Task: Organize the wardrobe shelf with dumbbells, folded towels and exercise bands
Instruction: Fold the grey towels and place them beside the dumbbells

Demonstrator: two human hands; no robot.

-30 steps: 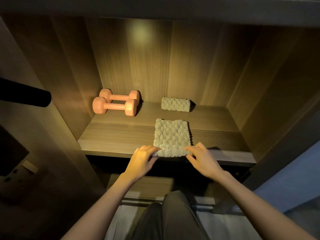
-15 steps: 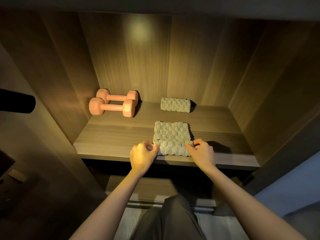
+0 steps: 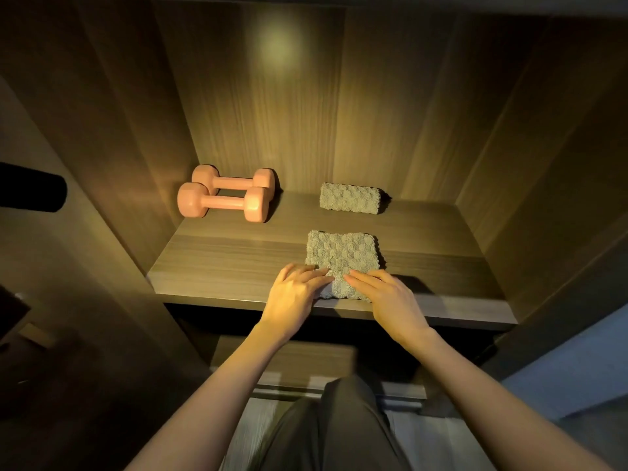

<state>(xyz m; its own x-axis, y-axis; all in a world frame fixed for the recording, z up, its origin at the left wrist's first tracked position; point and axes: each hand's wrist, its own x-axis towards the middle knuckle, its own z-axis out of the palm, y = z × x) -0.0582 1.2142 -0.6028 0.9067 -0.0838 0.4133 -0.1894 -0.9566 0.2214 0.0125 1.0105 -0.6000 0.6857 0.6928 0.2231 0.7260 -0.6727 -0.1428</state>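
Observation:
A grey textured towel (image 3: pixel 343 254) lies flat near the front of the wooden wardrobe shelf (image 3: pixel 224 266). My left hand (image 3: pixel 295 295) and my right hand (image 3: pixel 390 299) rest palm-down on its near end, fingers flat and spread, pressing the rolled-over front edge. A second grey towel (image 3: pixel 350 198), rolled up, lies at the back middle of the shelf. Two pink dumbbells (image 3: pixel 224 202) lie side by side at the back left. No exercise band is visible.
The shelf is boxed in by wooden side walls and a back panel (image 3: pixel 272 113). A dark rod end (image 3: pixel 34 192) sticks out at the left. My knee (image 3: pixel 339 426) is below the shelf's front edge, above a lower ledge.
Both hands have moved inward from the towel's near corners onto its top. The near edge has been rolled away from me, so the flat part is shorter.

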